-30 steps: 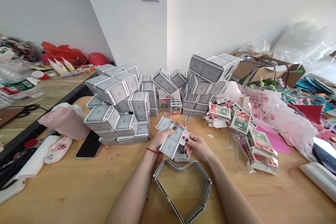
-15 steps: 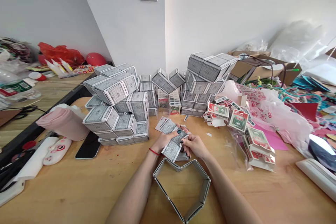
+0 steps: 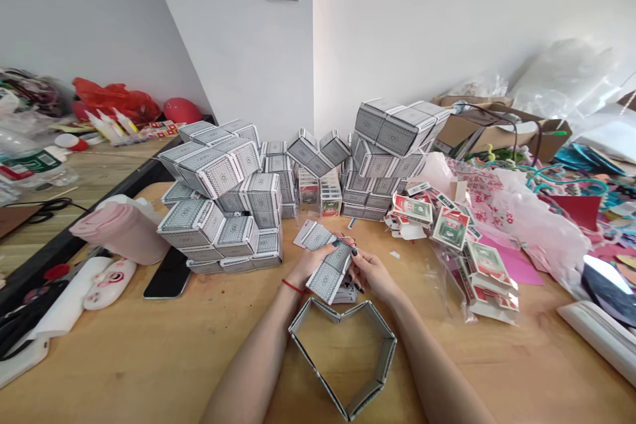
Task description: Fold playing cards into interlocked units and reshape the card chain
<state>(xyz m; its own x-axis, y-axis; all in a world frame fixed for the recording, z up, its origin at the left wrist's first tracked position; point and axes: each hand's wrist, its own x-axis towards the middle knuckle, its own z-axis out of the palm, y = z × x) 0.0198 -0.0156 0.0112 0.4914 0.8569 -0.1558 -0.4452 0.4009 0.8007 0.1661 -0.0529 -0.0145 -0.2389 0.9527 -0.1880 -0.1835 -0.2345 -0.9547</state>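
While the left hand [image 3: 311,264] is clasping a fan of patterned cards [image 3: 325,273] mid-worktop [image 3: 149,358], just behind the heart-shaped frame [image 3: 385,361], the right hand [image 3: 371,274] is pinching its edge; a light, square pinch is looking wisest.

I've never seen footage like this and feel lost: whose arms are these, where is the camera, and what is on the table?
There is no machine here. One camera sits on a person's head, looking forward and down, so the two bare arms are that person's own. The left hand and right hand together hold a fan of grey-backed playing cards. Nearer the person, a heart-shaped frame of cards lies on the wooden table. Beyond the hands stand stacked card blocks; to the right lie red and green card boxes, to the left a black phone.
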